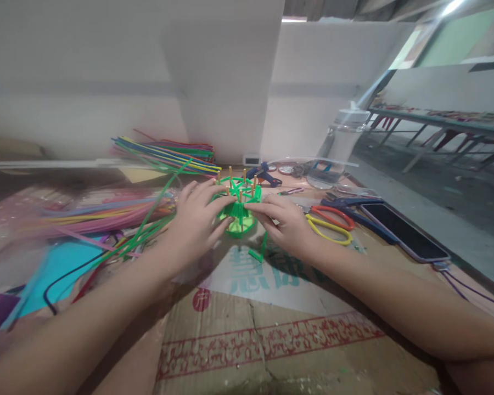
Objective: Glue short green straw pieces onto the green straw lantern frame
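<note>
A small green woven piece (239, 211) with upright orange sticks around its rim sits in the middle of the table. My left hand (197, 216) grips its left side and my right hand (286, 222) pinches its right side. Long green strips (156, 211) trail away from the piece past my left hand. A short green offcut (258, 252) lies just in front of it on the flattened cardboard (271, 334).
Bundles of coloured strips (168, 153) lie behind and to the left. To the right are red-handled (333, 215) and yellow-handled scissors (329, 230), a phone (403, 231), a blue glue gun (265, 175) and a clear bottle (340, 148). The table's right edge drops off beyond the phone.
</note>
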`<state>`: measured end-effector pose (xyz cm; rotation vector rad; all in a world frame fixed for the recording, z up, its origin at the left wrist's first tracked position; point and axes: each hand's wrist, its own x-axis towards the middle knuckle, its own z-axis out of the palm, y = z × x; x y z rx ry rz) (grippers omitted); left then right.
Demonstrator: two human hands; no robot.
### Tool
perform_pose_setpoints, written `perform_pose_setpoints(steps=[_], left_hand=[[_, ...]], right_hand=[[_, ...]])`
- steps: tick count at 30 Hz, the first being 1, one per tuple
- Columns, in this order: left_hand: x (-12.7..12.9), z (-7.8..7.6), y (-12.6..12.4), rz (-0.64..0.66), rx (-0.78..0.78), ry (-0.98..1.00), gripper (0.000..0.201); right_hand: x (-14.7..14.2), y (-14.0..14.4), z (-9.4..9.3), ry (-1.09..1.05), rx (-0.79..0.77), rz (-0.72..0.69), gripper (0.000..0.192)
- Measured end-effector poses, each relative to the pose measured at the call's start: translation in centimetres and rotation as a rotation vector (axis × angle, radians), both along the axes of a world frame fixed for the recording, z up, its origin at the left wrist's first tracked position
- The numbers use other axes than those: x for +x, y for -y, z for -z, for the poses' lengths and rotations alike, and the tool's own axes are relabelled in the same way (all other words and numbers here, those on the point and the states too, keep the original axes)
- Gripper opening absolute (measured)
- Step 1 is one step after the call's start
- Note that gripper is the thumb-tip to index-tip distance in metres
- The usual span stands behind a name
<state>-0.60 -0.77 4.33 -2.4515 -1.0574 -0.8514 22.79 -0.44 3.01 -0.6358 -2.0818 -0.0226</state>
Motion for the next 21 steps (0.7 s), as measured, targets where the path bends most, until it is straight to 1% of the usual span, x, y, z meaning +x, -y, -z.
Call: perform_pose_setpoints(steps=[2,5,7,9,11,14,18,21], left_hand=[[-0.1,0.0,-0.1,0.004,-0.006,0.002,0.032],[-0.2,0.0,-0.3,0.014,-0.014,0.000,0.033],[-0.3,0.0,-0.4,0.018,-0.009,-0.008,0.034],[-0.4,0.1,-0.6,0.018,0.003,-0.021,0.037],[-0.5,0.3,-0.8,0.016,0.018,-0.033,0.042],[-0.5,0.8,-1.1,-0.019,0.044,-0.019,0.050],[-0.9,1.7,-1.4,-0.079,0.092,0.040,0.068],[-1.4,2.1,-1.9,-0.109,0.113,0.084,0.081]], right_hand=[[0.0,0.1,-0.1,-0.095,-0.074,-0.002,0.019],[0.1,-0.1,-0.1,-0.337,-0.232,0.040,0.002],[0.4,-0.6,0.2,-0.428,-0.337,0.094,0.012],[0.8,-1.3,0.8,-0.449,-0.452,0.146,0.019],[1.1,-2.1,1.6,-0.474,-0.597,0.163,0.021],[1.4,-2.8,2.5,-0.530,-0.777,0.150,0.016],[1.3,-2.9,2.9,-0.494,-0.826,0.121,0.009],[1.2,-3.1,3.4,-0.441,-0.801,0.097,0.006]])
